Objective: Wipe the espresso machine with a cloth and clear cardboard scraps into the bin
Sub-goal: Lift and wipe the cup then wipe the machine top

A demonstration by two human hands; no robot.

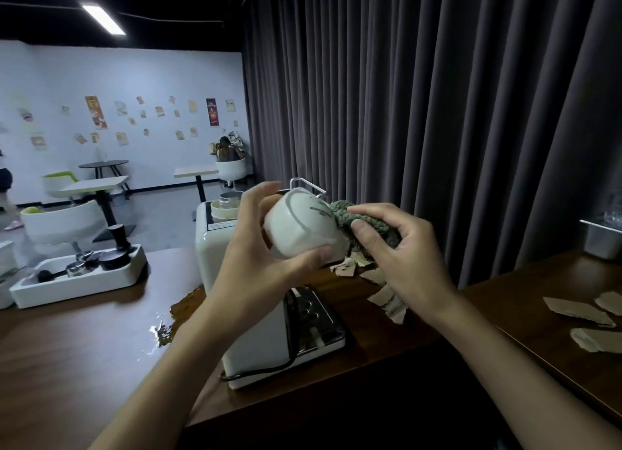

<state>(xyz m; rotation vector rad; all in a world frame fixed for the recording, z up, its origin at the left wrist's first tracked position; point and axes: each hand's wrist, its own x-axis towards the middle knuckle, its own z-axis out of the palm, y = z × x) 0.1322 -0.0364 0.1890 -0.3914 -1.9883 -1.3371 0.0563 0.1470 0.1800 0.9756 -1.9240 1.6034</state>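
The wooden counter (84, 331) carries the white espresso machine (255, 342), which stands directly below both hands with nothing touching it; the long white tray (77, 286) at the left holds a black tamper (117, 234) and what looks like a portafilter (75, 268); the left hand (255, 247) curls fingers and thumb round a white cup (299, 227), tipped on its side, probably to offer its rim to the green cloth (343, 214), which the right hand (404, 257) pinches, bunched, against it; cardboard scraps (387, 301) lie behind the machine; no bin shows.

It was a café: small tables (95, 184) and chairs (60, 222) at left, posters (96, 111) on the wall, an espresso machine (269, 328) on the desk (84, 342).
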